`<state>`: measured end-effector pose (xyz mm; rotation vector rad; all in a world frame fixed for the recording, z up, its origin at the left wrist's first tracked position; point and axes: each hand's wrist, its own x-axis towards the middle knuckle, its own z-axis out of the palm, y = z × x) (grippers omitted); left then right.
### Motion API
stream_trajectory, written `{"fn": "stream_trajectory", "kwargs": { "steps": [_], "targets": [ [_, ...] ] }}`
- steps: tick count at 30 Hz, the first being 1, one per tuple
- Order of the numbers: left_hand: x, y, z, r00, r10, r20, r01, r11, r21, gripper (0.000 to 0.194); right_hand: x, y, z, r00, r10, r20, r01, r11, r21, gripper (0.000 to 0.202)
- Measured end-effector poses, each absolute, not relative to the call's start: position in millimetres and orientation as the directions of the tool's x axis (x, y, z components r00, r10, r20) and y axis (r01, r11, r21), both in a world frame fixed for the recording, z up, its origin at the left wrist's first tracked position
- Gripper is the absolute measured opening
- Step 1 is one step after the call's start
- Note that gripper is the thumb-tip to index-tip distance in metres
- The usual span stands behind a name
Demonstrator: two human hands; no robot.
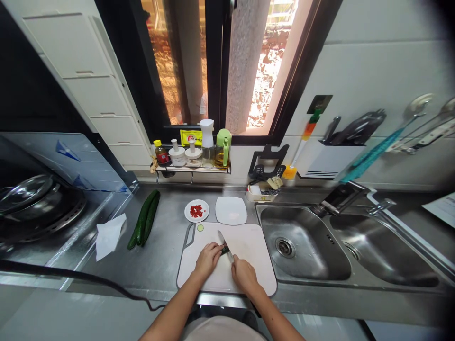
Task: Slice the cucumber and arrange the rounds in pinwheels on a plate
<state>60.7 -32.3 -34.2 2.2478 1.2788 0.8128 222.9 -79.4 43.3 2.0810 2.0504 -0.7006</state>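
A white cutting board (249, 277) with a grey handle lies on the counter in front of me. My right hand (244, 274) is closed around the handle of a knife (222, 238), whose blade points up and left across the board. Beside the blade, my left hand (208, 259) has its fingers closed on a small dark green piece of cucumber (224, 250), mostly covered by fingers and knife. One pale round cucumber slice (200, 228) rests near the board's top left corner.
Whole cucumbers (146, 218) and a white paper towel (111, 237) lie to the left. Behind the board are a plate of chopped red pieces (196, 210) and a white square plate (231, 210). A double sink (302, 246) is at right, a stove pot (31, 196) far left.
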Motion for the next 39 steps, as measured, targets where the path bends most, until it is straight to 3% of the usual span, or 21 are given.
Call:
{"fn": "stream_trajectory", "kwargs": {
  "steps": [39],
  "targets": [
    [62,-32,-37,0.395,0.879,0.265,0.618,-0.468,0.631,0.031,228,-93,46,-0.04,0.897,-0.441,0.976,-0.059,-0.208,0.035]
  ]
}}
